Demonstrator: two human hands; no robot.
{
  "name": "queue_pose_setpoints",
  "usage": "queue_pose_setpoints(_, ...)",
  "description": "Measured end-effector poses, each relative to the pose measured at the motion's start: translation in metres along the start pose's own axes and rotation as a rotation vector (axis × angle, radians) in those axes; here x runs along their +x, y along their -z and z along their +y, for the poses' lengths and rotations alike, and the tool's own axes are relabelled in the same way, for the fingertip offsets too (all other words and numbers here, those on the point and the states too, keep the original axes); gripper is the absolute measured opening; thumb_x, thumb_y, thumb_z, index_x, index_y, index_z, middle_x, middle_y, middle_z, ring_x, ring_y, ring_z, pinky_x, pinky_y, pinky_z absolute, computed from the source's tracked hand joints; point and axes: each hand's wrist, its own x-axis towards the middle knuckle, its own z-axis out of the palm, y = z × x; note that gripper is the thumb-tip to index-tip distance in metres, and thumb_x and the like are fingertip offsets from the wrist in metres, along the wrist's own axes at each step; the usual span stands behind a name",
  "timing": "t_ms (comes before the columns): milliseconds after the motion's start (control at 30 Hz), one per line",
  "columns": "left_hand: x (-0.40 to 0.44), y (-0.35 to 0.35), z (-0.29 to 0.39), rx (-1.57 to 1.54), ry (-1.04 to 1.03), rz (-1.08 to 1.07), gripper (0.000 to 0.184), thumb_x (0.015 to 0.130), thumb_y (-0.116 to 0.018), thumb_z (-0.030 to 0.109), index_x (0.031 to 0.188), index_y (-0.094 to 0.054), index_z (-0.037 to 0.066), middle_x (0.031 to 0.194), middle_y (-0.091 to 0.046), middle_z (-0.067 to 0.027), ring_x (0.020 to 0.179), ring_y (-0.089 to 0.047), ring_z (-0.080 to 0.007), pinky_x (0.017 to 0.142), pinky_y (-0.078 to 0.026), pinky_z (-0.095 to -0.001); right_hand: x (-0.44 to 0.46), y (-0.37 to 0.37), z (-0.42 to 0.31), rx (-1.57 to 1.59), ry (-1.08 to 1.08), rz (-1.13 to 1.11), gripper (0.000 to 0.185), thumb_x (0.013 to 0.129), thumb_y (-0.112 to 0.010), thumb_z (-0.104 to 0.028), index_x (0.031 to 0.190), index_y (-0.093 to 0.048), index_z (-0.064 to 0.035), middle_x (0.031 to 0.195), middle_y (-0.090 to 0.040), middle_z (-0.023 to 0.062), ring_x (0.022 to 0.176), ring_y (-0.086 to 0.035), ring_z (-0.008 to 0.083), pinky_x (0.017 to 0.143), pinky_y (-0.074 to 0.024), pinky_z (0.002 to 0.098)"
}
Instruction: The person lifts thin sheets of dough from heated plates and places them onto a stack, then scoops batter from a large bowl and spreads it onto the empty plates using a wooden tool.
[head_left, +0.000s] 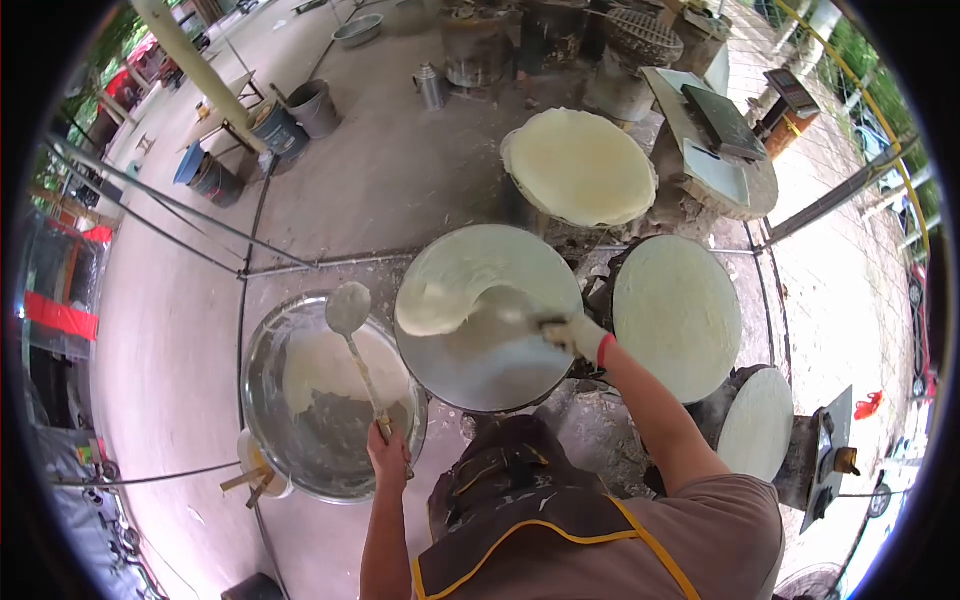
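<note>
My left hand point(388, 450) is closed round the long handle of a ladle point(348, 308), whose bowl is coated in pale batter. The ladle hangs over a wide metal basin point(262, 445) partly filled with batter point(340, 362). Over a round griddle point(490, 375) in front of me is my right hand point(578, 338), in a whitish glove with a red band at the wrist. Its fingers are wrapped round a dark-handled spreader point(549, 322), mostly blurred. Wet batter point(435, 305) covers the griddle's far and left part; the near part is bare metal.
Pale round sheets lie on the griddles at the back point(580, 165), right point(677, 320) and near right point(757, 425). A board point(722, 122) rests on a stand at the back right. Buckets point(312, 108) and a flask point(430, 87) stand behind. Pipes point(330, 262) cross the floor.
</note>
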Motion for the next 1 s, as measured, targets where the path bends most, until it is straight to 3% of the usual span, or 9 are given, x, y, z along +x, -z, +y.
queue_pose_setpoints(67, -0.007, -0.009, 0.001, 0.024, 0.026, 0.056, 0.016, 0.084, -0.05, 0.003, 0.1, -0.047, 0.003, 0.064, -0.044, -0.0021, 0.039, -0.038, -0.0066, 0.035, -0.03, -0.0223, 0.065, 0.005, 0.027, 0.276, 0.132, 0.206, 0.02, 0.084, -0.062, -0.025, 0.101, -0.065, -0.0157, 0.061, -0.052, -0.005, 0.04, -0.038, 0.0056, 0.036, -0.0303, 0.0227)
queue_pose_setpoints(200, -0.027, -0.024, -0.001, 0.181, 0.059, 0.113, 0.019, 0.082, -0.052, 0.004, 0.099, -0.046, 0.0, 0.067, -0.047, -0.0081, 0.045, -0.046, -0.0168, 0.042, -0.04, -0.0305, 0.025, -0.022, -0.015, -0.242, -0.215, -0.239, 0.019, 0.083, -0.062, -0.027, 0.095, -0.064, -0.0117, 0.06, -0.052, -0.002, 0.039, -0.039, 0.0068, 0.035, -0.0302, 0.0241)
queue_pose_setpoints(300, -0.031, -0.023, -0.06, 0.663, -0.466, 0.214, 0.026, 0.08, -0.054, 0.006, 0.104, -0.047, -0.002, 0.075, -0.054, -0.0185, 0.063, -0.055, -0.0334, 0.06, -0.045, -0.0431, -0.009, 0.029, 0.006, -0.161, -0.262, -0.375, 0.019, 0.083, -0.062, -0.028, 0.091, -0.064, -0.0101, 0.058, -0.052, -0.0003, 0.038, -0.039, 0.0081, 0.033, -0.0291, 0.0249)
queue_pose_setpoints(400, -0.066, -0.037, -0.067, 0.688, -0.217, 0.112, 0.033, 0.08, -0.054, 0.008, 0.11, -0.047, -0.004, 0.088, -0.057, -0.0256, 0.084, -0.054, -0.0438, 0.075, -0.042, -0.0504, -0.011, 0.058, -0.002, -0.103, -0.29, -0.163, 0.021, 0.081, -0.062, -0.03, 0.089, -0.063, -0.0101, 0.058, -0.051, -0.0003, 0.039, -0.039, 0.0083, 0.033, -0.0284, 0.0251)
queue_pose_setpoints(567, -0.118, -0.033, -0.099, 0.89, -0.272, 0.072, 0.042, 0.079, -0.054, 0.009, 0.118, -0.042, 0.0, 0.089, -0.06, -0.0249, 0.077, -0.059, -0.043, 0.066, -0.046, -0.0491, 0.055, 0.008, -0.013, -0.286, 0.059, -0.072, 0.026, 0.08, -0.061, -0.036, 0.089, -0.064, -0.0116, 0.059, -0.053, -0.0031, 0.042, -0.039, 0.0075, 0.036, -0.0325, 0.0257)
queue_pose_setpoints(667, -0.132, -0.033, -0.096, 0.894, -0.281, 0.061, 0.041, 0.079, -0.054, 0.009, 0.118, -0.043, 0.001, 0.09, -0.06, -0.0242, 0.077, -0.059, -0.043, 0.067, -0.046, -0.0494, 0.01, -0.005, -0.022, -0.587, -0.267, -0.377, 0.026, 0.079, -0.061, -0.036, 0.09, -0.066, -0.0125, 0.059, -0.053, -0.0033, 0.043, -0.039, 0.0082, 0.038, -0.0349, 0.0264)
queue_pose_setpoints(800, -0.142, -0.039, -0.091, 0.892, -0.278, 0.059, 0.039, 0.08, -0.052, 0.008, 0.118, -0.044, 0.0, 0.092, -0.059, -0.0246, 0.079, -0.058, -0.0428, 0.067, -0.046, -0.0497, 0.03, 0.031, 0.005, -0.454, -0.335, -0.107, 0.028, 0.08, -0.061, -0.036, 0.095, -0.066, -0.0131, 0.058, -0.052, -0.0016, 0.042, -0.041, 0.0083, 0.037, -0.0348, 0.0265)
queue_pose_setpoints(833, -0.14, -0.041, -0.092, 0.887, -0.312, 0.065, 0.038, 0.08, -0.051, 0.008, 0.117, -0.045, -0.001, 0.092, -0.059, -0.0248, 0.079, -0.058, -0.0427, 0.067, -0.046, -0.0498, 0.026, 0.037, 0.012, -0.028, 0.027, -0.007, 0.019, 0.08, -0.06, -0.03, 0.079, -0.061, -0.011, 0.06, -0.052, -0.0016, 0.039, -0.038, 0.0063, 0.033, -0.0303, 0.0253)
queue_pose_setpoints(1000, -0.139, -0.044, -0.09, 0.9, -0.297, 0.04, 0.038, 0.081, -0.05, 0.008, 0.118, -0.045, -0.001, 0.092, -0.059, -0.0249, 0.079, -0.058, -0.0427, 0.068, -0.046, -0.05, 0.0, 0.017, 0.003, -0.369, -0.236, -0.317, 0.018, 0.083, -0.062, -0.028, 0.086, -0.061, -0.0104, 0.06, -0.051, -0.0017, 0.038, -0.036, 0.0055, 0.034, -0.0254, 0.0226)
